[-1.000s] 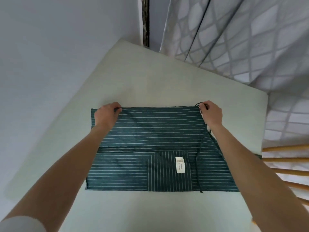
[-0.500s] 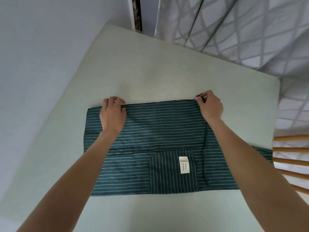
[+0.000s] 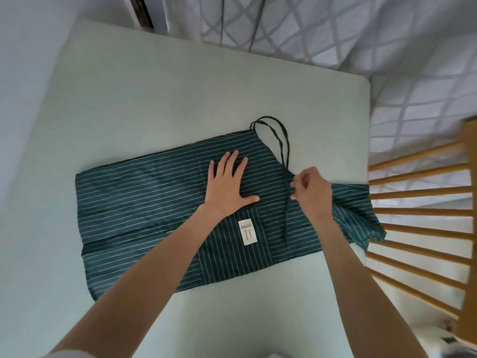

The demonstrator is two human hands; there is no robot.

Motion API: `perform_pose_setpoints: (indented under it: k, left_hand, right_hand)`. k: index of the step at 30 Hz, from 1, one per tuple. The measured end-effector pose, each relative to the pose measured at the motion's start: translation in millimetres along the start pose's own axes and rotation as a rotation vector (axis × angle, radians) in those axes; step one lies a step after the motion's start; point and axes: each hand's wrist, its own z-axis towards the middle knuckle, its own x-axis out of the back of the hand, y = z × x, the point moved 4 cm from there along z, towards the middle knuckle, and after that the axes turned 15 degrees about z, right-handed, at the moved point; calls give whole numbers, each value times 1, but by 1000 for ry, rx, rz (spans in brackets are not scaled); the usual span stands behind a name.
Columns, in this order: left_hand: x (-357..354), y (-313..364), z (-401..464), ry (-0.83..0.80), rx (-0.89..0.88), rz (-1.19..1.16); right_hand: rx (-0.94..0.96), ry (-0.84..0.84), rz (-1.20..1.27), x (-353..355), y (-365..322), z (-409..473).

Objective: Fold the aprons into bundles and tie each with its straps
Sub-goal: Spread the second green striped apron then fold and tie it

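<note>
Apron, dark green with thin white stripes, folded into a broad band and spread flat across the middle of the frame on a pale green table. Right end of the cloth spilling over the table edge at the right of the frame, bunched and drooping in front of a wooden chair back with slanted spindles. White label sewn on a pocket panel with vertical stripes, just below the centre of the frame.

Left hand laid palm down on the apron near the centre, fingers straight and spread, thumb out to the right, pressing the cloth and gripping nothing. Right hand right of centre, over the apron near the table edge, fingers curled, fingertips pinching a thin dark strap. Strap looped above the top corner of the fold, lying on bare table there, then running down past the pinch and over the stripes toward the lower edge of the cloth.

Both bare forearms reaching in from the bottom of the frame; a sliver of white sleeve at the lower left. Pale curtain with a grey lattice pattern across the upper right, plain wall at the upper left.
</note>
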Motion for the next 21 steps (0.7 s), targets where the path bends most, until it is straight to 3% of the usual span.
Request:
perform_pose_setpoints:
  k: [3,7,9,11,15,18,21]
  left_hand:
    - [-4,0,-1,2,1,-9]
    - [-5,1,-1,-12,11,-29]
    - [-5,1,-2,-12,15,-29]
    - [-4,2,-2,-10,16,-27]
    - [-1,2,0,-6,36,-52]
    - [2,6,2,-19,50,-90]
    - [6,17,4,-80,101,-117]
  right_hand:
    - [19,42,48,29,-20,31]
    - [-26,-353,-608,13,-19,33]
    - [-34,-447,-717,-3,-1,16]
    - [-4,-398,-541,-7,13,4]
    - [-26,-134,-43,25,6,22]
    - [83,125,82,61,-14,61]
    - [71,148,282,80,-17,88]
